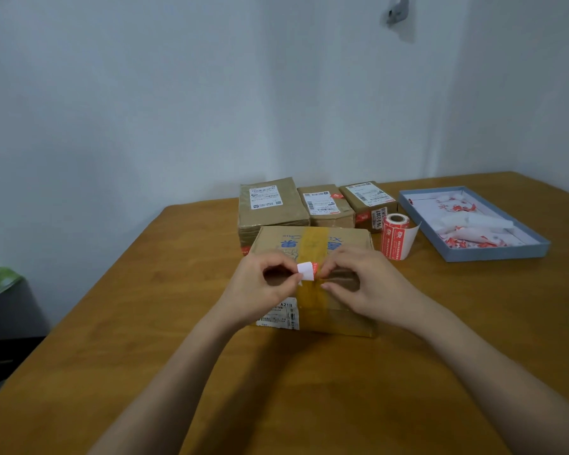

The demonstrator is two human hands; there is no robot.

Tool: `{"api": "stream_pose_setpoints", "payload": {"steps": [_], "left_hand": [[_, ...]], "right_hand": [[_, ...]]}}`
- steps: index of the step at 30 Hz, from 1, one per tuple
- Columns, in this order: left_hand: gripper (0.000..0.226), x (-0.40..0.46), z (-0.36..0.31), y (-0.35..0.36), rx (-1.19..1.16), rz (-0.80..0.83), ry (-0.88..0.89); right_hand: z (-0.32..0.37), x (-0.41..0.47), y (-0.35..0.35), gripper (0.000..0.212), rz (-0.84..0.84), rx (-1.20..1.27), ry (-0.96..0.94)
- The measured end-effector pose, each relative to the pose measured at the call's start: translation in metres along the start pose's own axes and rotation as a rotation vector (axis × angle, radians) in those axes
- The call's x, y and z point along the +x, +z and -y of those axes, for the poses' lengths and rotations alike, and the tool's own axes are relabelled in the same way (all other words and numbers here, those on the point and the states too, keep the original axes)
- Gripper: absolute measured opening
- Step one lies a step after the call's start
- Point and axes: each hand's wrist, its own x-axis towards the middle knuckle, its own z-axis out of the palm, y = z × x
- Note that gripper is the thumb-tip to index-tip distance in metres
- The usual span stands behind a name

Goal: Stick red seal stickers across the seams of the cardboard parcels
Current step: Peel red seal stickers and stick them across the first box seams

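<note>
Wooden worktop [309, 389] by a white wall.
Left hand [260, 284] and right hand [365, 284] pinched a seal sticker [306, 270] over the taped parcel [312, 244].

I see a red sticker [306, 270] with white backing curling off, held above my near parcel's [312, 280] taped seam, three labelled parcels [312, 205] behind, sticker roll [395, 236] upright beside them

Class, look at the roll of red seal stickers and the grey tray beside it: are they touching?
Apart. The head view shows a strip of bare table between the roll of red seal stickers, with its loose curling end, and the grey tray.
</note>
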Motion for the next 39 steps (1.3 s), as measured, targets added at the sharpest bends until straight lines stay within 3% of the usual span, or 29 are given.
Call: {"api": "stream_pose_setpoints", "payload": {"steps": [9,13,26,39], "left_hand": [[0.005,-0.001,0.001,-0.004,0.024,0.051,0.048],[0.016,-0.002,0.005,-0.006,0.063,0.084,0.099],[0.017,-0.005,0.011,0.003,0.253,-0.035,0.316],[0.017,-0.004,0.009,0.003,0.191,-0.083,0.262]], "right_hand": [[0.002,0.002,0.015,0.016,-0.144,-0.077,-0.008],[0.002,0.0,0.018,0.017,-0.172,-0.11,-0.01],[0.004,-0.008,0.026,0.017,-0.273,-0.229,-0.05],[0.005,-0.004,0.027,0.022,-0.299,-0.186,-0.029]]}}
